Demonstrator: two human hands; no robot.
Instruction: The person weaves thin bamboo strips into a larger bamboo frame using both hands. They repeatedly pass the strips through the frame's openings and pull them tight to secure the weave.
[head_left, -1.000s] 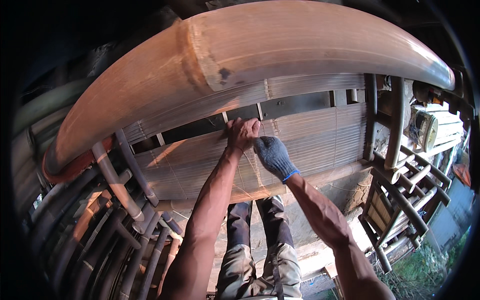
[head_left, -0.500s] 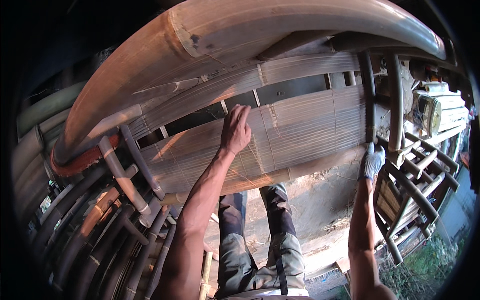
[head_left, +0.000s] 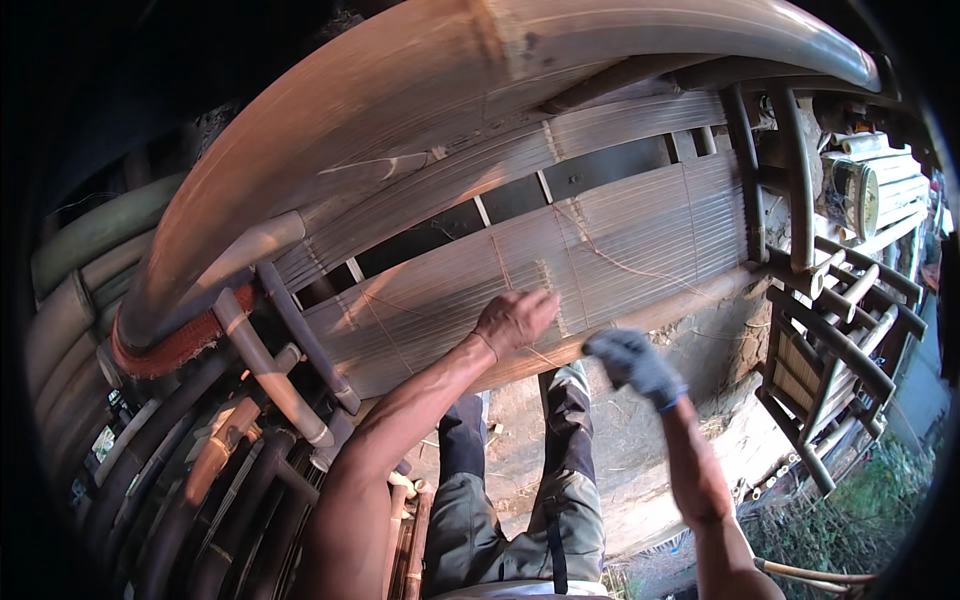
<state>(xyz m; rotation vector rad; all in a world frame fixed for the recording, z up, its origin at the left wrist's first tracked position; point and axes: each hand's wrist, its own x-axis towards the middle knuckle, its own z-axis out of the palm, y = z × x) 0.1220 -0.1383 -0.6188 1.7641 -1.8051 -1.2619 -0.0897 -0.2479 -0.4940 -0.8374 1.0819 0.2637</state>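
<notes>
1. Two hands are seen near the slats (head_left: 640, 240): the left hand (head_left: 518, 320) bare, the right hand (head_left: 632, 366) gloved in grey.
2. The left hand is held over the near part of the slats, its fingers curled; whether anything is pinched cannot be told.
3. The right hand is blurred near the front rail (head_left: 690, 304); its grip cannot be told.
4. The slats are framed by dark posts (head_left: 745, 175), beyond the legs (head_left: 570, 505), and are split by a dark gap (head_left: 515, 203).
5. Loose string (head_left: 625, 266) is strewn across them.
</notes>
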